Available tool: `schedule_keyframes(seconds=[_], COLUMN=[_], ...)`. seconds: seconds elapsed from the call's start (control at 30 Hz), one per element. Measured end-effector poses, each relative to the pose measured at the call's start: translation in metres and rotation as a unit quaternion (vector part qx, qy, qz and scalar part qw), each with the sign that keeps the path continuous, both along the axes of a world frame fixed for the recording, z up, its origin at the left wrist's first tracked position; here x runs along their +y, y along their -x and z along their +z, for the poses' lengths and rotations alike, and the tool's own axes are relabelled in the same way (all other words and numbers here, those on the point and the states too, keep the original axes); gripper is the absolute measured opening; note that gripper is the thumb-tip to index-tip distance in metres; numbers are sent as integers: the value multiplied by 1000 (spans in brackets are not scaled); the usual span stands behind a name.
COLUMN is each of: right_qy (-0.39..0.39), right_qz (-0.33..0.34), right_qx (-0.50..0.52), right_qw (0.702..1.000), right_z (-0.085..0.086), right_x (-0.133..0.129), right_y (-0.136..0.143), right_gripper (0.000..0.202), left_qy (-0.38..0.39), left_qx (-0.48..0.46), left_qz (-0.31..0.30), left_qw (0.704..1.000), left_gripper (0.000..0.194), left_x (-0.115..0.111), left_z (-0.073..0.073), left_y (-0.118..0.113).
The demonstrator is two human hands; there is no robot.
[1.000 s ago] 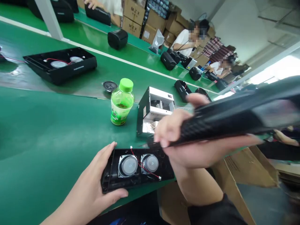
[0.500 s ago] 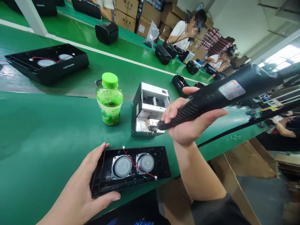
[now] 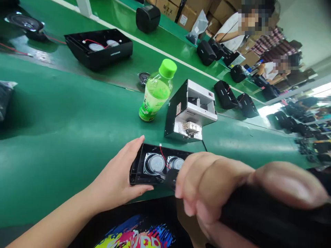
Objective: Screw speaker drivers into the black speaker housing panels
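Left hand [image 3: 121, 177] clamped on left end of black case [image 3: 139, 174], near edge of green table [image 3: 77, 148]; right hand [image 3: 214, 179] wrapped round screwdriver [image 3: 258, 218]. I judge screw-driving beside left speaker [image 3: 156, 163]; contact unclear. Next calls for squared tip, steady case.

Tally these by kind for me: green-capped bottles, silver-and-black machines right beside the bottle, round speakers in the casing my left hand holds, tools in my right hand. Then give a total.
Green-capped bottle: 1
Silver-and-black machine beside it: 1
Round speakers in the black casing: 2
Black tool in the right hand: 1
Total: 5
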State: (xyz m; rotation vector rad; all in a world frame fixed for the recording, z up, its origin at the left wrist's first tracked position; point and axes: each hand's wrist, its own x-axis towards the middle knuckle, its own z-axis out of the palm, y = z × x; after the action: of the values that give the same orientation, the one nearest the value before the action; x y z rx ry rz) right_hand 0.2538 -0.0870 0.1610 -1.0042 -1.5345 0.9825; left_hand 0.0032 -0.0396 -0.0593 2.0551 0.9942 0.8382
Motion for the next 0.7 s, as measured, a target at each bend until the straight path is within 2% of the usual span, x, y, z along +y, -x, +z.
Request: schedule_keyframes(seconds=[0.1, 0.17, 0.27, 0.4, 0.57, 0.7], right_qy=[-15, -27, -2, 54, 67, 70], right_qz=[17, 11, 22, 64, 76, 82], right_qx=[15, 15, 11, 9, 12, 12], right_qw=[1000, 999, 1000, 996, 995, 994], right_z=[-17, -29, -37, -38, -47, -62], right_x=[0, 3, 11, 26, 38, 35], right_y=[27, 35, 37, 38, 43, 41], right_gripper=[18, 18, 28, 39, 43, 44], left_qy=[-1, 2, 9, 23, 11, 12], left_qx=[-19, -30, -27, -26, -51, -44], left_qz=[-2, -3, -29, -54, -45, -53], left_qw=[1000, 1000, 999, 998, 998, 998], left_gripper=[150, 151, 152, 152, 154, 155], left_x=[-1, 0, 3, 6, 4, 4], left_z=[-2, -1, 6, 13, 11, 12], left_y=[-5, -7, -7, -4, -6, -7])
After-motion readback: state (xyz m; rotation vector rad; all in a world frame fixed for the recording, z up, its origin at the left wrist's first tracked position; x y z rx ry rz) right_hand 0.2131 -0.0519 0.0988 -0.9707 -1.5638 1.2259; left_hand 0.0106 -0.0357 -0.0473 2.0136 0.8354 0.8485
